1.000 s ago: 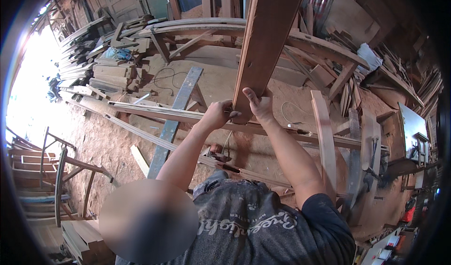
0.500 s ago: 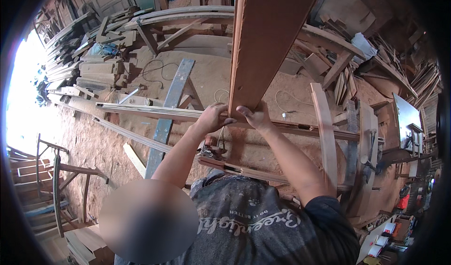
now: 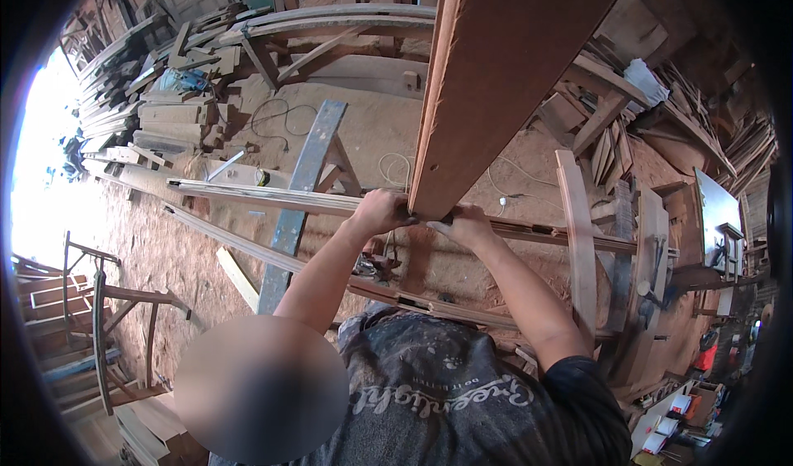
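Observation:
A long reddish-brown wooden board [image 3: 504, 69] runs from the top of the view down to its lower end, at a long grooved wooden piece [image 3: 256, 194] lying crosswise. My left hand [image 3: 378, 211] is closed at the board's lower left corner, its fingertips hidden behind the wood. My right hand [image 3: 464, 228] is closed on the lower right corner, thumb low and fingers tucked under the end. Whether the board rests on the crosswise piece is hidden. A blue-grey plank [image 3: 289, 226] passes beneath that piece, and a second long strip [image 3: 223, 239] lies nearer me.
Lumber piles [image 3: 173, 119] fill the back left, offcuts [image 3: 727, 135] the back right. A curved wooden bench [image 3: 330, 20] spans the back. Wooden frames [image 3: 107, 301] stand at left. An upright pale plank [image 3: 574, 243] is right of my arm. Cords [image 3: 396, 168] lie on the dirt floor [image 3: 182, 243].
The board's upper part has swung to the right. Its lower end dipped a little, and my right hand has moved down with its thumb sliding off the board's face to the end.

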Tool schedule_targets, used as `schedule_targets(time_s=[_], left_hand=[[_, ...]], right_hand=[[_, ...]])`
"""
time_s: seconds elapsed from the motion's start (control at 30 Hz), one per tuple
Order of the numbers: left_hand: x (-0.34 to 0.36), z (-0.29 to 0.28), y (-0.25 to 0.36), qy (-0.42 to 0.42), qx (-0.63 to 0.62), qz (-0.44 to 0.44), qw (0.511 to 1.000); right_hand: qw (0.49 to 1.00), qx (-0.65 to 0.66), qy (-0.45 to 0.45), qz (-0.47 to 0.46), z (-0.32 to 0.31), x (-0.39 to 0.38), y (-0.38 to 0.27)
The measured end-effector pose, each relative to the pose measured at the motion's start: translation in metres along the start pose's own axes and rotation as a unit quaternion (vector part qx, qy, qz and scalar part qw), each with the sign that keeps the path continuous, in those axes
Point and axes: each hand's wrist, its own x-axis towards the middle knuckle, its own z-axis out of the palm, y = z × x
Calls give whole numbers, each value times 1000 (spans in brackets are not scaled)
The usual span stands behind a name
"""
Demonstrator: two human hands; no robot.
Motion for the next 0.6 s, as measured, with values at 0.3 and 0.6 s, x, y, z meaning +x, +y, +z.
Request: schedule_targets(time_s=[0.3, 0.6], left_hand=[[4, 13, -1, -1, 6, -67, 998], [2, 26, -11, 42, -2, -21, 999]], right_hand=[[993, -27, -62, 94, -4, 6, -4], [999, 49, 2, 10, 3, 3, 3]])
